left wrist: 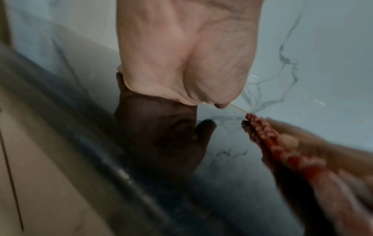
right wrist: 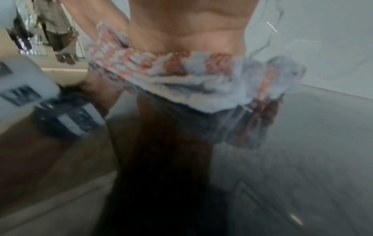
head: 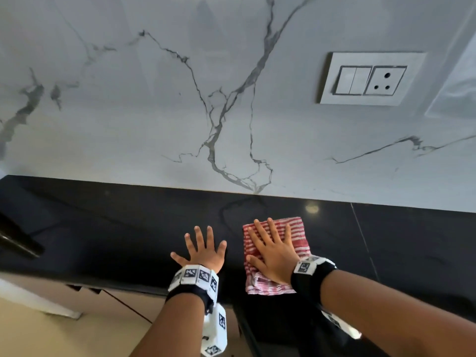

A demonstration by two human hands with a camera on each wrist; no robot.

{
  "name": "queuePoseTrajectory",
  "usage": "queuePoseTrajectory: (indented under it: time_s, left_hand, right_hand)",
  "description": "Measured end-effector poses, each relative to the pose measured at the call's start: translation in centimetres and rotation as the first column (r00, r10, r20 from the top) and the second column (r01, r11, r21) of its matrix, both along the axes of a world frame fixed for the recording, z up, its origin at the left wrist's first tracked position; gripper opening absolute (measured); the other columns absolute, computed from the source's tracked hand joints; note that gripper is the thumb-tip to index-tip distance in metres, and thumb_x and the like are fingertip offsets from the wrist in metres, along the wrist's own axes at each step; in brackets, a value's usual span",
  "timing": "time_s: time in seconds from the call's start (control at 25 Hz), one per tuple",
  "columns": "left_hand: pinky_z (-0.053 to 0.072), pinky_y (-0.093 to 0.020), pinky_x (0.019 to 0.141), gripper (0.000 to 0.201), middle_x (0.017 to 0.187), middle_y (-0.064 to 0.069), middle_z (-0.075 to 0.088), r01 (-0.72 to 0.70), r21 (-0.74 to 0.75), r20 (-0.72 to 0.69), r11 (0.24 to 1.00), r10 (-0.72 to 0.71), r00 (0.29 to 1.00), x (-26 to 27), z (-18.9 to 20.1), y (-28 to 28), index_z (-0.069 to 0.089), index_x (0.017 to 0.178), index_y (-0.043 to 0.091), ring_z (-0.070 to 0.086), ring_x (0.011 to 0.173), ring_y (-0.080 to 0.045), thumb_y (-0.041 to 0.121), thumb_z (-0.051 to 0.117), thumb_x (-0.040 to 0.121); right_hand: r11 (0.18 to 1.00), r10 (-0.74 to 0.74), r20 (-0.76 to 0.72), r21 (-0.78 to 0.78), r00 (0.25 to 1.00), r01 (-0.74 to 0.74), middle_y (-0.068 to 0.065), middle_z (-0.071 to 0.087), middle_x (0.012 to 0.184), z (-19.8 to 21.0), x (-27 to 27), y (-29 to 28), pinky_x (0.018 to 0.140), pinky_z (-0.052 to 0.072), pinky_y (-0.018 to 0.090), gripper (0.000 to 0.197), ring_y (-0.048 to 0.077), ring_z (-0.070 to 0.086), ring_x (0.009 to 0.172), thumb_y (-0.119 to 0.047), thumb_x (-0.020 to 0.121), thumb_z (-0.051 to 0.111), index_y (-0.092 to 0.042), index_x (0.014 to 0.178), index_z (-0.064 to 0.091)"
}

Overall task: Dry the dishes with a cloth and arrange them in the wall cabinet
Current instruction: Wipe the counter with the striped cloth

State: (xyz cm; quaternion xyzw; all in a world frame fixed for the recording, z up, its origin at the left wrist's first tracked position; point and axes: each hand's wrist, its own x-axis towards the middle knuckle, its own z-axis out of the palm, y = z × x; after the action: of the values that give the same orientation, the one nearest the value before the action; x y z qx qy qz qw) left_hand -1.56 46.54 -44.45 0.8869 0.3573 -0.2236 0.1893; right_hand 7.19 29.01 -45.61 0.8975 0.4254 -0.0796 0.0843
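Beige floor (head: pixel 51 333) and pale cabinet fronts (head: pixel 123 302) show nearest, below the front edge of the glossy black stone countertop (head: pixel 103 228). On that countertop, close to its front edge, the left hand (head: pixel 203 253) lies flat with fingers straight and spread wide, palm down on bare stone, holding nothing; the left wrist view shows its palm mirrored in the polished surface. Just beside it, apart from it, the right hand (head: pixel 273 256) presses flat with fingers straight on the folded red-and-white striped cloth (head: pixel 296 235), which lies on the countertop under the palm, its edges reaching past the fingertips and the wrist. Both wrists wear black bands with white marker blocks (head: pixel 195 276). A dark object (head: pixel 18 240) sits at the far left of the counter; what it is cannot be told. Behind the counter rises a grey-white marble-veined wall (head: pixel 154 112), carrying at upper right a white switch plate with two rockers and a three-pin socket (head: pixel 371 79).
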Motion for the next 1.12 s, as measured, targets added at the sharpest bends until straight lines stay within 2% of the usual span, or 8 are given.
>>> queuePoseTrajectory:
  time_s: [0.08, 0.16, 0.32, 0.52, 0.64, 0.8, 0.96, 1.12]
  left_hand:
    - [-0.009, -0.069, 0.110, 0.062, 0.158, 0.005, -0.030, -0.017, -0.082, -0.010, 0.997, 0.016, 1.000, -0.1, 0.1, 0.1, -0.017, 0.151, 0.037, -0.026, 0.146, -0.025, 0.060, 0.009, 0.100]
    - [-0.009, -0.069, 0.110, 0.063, 0.158, 0.005, -0.032, 0.004, -0.088, -0.005, 0.996, -0.004, 1.000, -0.1, 0.1, 0.4, -0.018, 0.151, 0.037, -0.028, 0.145, -0.025, 0.061, 0.009, 0.099]
    - [-0.012, -0.066, 0.110, 0.064, 0.159, 0.006, -0.028, 0.000, -0.117, 0.080, 0.993, 0.009, 0.997, -0.4, -0.3, 0.6, -0.015, 0.153, 0.033, -0.026, 0.146, -0.023, 0.057, 0.013, 0.101]
    - [0.008, -0.052, 0.115, 0.058, 0.164, 0.002, 0.005, -0.194, 0.020, 0.408, 0.981, 0.169, 0.897, -2.7, -0.9, 2.6, 0.017, 0.155, 0.023, 0.002, 0.150, -0.019, 0.040, 0.034, 0.103]
    - [0.005, -0.058, 0.115, 0.056, 0.164, -0.004, 0.009, -0.344, 0.261, 0.385, 0.902, 0.229, 0.894, -4.3, -2.4, 3.6, 0.021, 0.154, 0.020, -0.001, 0.150, -0.025, 0.039, 0.029, 0.102]
    - [0.002, -0.062, 0.114, 0.053, 0.161, -0.011, 0.022, -0.341, 0.276, 0.477, 0.899, 0.180, 0.860, -4.4, -4.0, 3.8, 0.032, 0.151, 0.012, 0.005, 0.150, -0.029, 0.035, 0.029, 0.103]
    - [0.011, -0.058, 0.116, 0.064, 0.152, -0.017, 0.038, -0.453, 0.201, 0.683, 0.868, 0.208, 0.701, -5.1, -4.6, 3.9, 0.048, 0.140, 0.003, 0.023, 0.147, -0.031, 0.039, 0.020, 0.096]
    - [0.010, -0.052, 0.118, 0.075, 0.154, -0.015, 0.036, -0.478, 0.147, 0.735, 0.866, 0.228, 0.639, -5.4, -4.5, 3.8, 0.048, 0.140, 0.003, 0.022, 0.147, -0.028, 0.045, 0.010, 0.091]
  right_hand:
    - [0.988, 0.153, -0.036, 0.028, 0.988, -0.152, 0.003, -0.002, 0.163, 0.1, -1.4, -0.6, 0.109, 0.010, 0.073, 0.073, 0.038, -0.005, 0.146, -0.066, 0.095, 0.010, -0.026, 0.156, 0.005]
    - [0.945, 0.327, -0.013, -0.026, 0.945, -0.327, 0.004, 0.018, 0.161, -0.2, -3.0, -2.0, 0.106, 0.024, 0.072, 0.072, 0.038, 0.015, 0.145, -0.065, 0.094, 0.026, -0.026, 0.154, 0.019]
    - [0.808, 0.587, -0.017, -0.039, 0.809, -0.587, -0.003, 0.028, 0.156, -0.1, -3.3, -7.6, 0.107, 0.011, 0.061, 0.064, 0.031, 0.022, 0.143, -0.070, 0.094, 0.022, -0.042, 0.151, 0.023]
    - [0.942, 0.320, -0.020, -0.095, 0.947, -0.321, -0.007, 0.041, 0.149, 0.6, 5.0, -7.5, 0.112, 0.016, 0.062, 0.061, 0.029, 0.036, 0.136, -0.072, 0.094, 0.010, -0.049, 0.151, 0.004]
    - [0.978, 0.184, -0.108, -0.074, 0.977, -0.193, -0.003, 0.006, 0.163, -0.1, 7.0, -1.3, 0.110, -0.010, 0.061, 0.072, 0.033, 0.007, 0.149, -0.080, 0.069, -0.030, -0.054, 0.136, -0.031]
    - [0.952, 0.301, -0.121, -0.020, 0.946, -0.305, -0.005, -0.005, 0.163, 0.3, 3.7, 6.5, 0.112, -0.010, 0.067, 0.085, 0.033, -0.007, 0.149, -0.079, 0.075, -0.016, -0.044, 0.151, -0.007]
    - [0.721, 0.692, -0.007, 0.052, 0.722, -0.691, -0.003, 0.010, 0.163, -1.0, -1.5, 5.6, 0.110, -0.011, 0.069, 0.069, 0.034, 0.000, 0.149, -0.065, 0.093, 0.033, -0.037, 0.153, 0.015]
    - [0.396, 0.918, -0.031, 0.080, 0.395, -0.915, -0.005, 0.012, 0.163, -0.7, 0.9, 1.8, 0.112, -0.009, 0.066, 0.072, 0.028, -0.005, 0.150, -0.067, 0.088, 0.023, -0.035, 0.153, 0.025]
